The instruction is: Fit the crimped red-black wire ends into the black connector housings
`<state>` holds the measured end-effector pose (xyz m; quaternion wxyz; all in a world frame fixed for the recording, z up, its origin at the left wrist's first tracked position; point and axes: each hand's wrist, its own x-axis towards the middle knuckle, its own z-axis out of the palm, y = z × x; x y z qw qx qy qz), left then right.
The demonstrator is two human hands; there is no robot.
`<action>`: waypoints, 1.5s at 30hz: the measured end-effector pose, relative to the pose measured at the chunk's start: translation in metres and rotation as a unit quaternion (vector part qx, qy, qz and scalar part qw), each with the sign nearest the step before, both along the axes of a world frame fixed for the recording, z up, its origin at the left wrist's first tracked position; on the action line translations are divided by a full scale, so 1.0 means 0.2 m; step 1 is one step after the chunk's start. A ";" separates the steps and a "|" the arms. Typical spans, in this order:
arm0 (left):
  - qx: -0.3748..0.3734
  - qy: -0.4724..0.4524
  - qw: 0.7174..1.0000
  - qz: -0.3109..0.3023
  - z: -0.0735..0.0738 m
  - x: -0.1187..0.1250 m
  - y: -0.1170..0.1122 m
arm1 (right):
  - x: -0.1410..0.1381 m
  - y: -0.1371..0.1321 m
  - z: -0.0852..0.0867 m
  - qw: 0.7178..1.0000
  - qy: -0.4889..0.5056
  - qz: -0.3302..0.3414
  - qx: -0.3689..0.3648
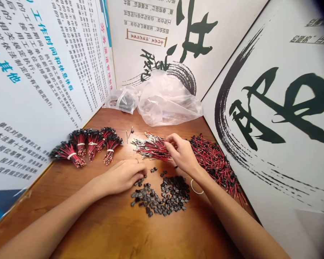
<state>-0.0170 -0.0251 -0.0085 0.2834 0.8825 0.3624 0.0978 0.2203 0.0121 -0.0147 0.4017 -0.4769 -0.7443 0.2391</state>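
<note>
Wires (152, 147), red and black with pale metal ends, lie in a loose sheaf near the middle of the table (105, 230). The sheaf's long axis runs roughly left to right across the person's view, pale ends to the left. The right hand (179, 149) is the nearer: its fingertips are at the sheaf, most of whose visible length extends leftward from them. From the left hand (128, 175) the sheaf lies farther out and to the right, well apart from the fingers.

Right fingers: bent, thumb and forefinger close together; whether a wire is pinched cannot be determined. Left fingers: curled downward at the left edge of the black plastic pieces (162, 198); whether one is grasped cannot be determined.

Also noted: a tangled heap of wires (216, 163) to the right, banded bunches (81, 144) to the left, and a white ring (196, 187) beside the right forearm.

Obscured: the right hand and wrist cover the place where the sheaf meets the heap, so the boundary is not established. The left palm is turned from view. Contents of the large plastic bag (164, 102) are indistinct. Both forearms are cut off by the lower frame edge.
</note>
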 end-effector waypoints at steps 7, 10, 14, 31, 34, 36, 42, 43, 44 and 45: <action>0.056 0.012 0.998 -0.015 -0.01 0.01 0.00 | -0.03 -0.23 -0.06 0.916 0.278 0.110 -0.267; 0.084 -0.007 0.996 -0.005 -0.05 0.02 0.00 | -0.05 -0.26 -0.06 0.898 0.300 0.130 -0.296; 0.071 0.002 0.997 0.022 -0.08 0.04 0.01 | -0.07 -0.26 -0.06 0.889 0.309 0.121 -0.315; -0.353 -0.371 0.829 0.226 0.03 0.16 -0.11 | -0.12 -0.37 -0.05 0.891 0.371 0.081 -0.251; -0.384 -0.401 0.801 0.224 0.03 0.17 -0.12 | -0.12 -0.38 -0.05 0.897 0.368 0.063 -0.235; -0.396 -0.409 0.793 0.217 0.02 0.17 -0.12 | -0.12 -0.38 -0.04 0.900 0.368 0.064 -0.224; -0.416 -0.401 0.788 0.215 0.01 0.17 -0.13 | -0.12 -0.39 -0.03 0.912 0.358 0.061 -0.192; -0.417 -0.401 0.787 0.217 0.01 0.17 -0.13 | -0.12 -0.39 -0.02 0.915 0.356 0.060 -0.183; -0.417 -0.400 0.787 0.218 0.01 0.17 -0.13 | -0.12 -0.39 -0.02 0.918 0.351 0.058 -0.174; -0.416 -0.398 0.787 0.220 0.01 0.17 -0.13 | -0.12 -0.39 -0.01 0.922 0.344 0.056 -0.166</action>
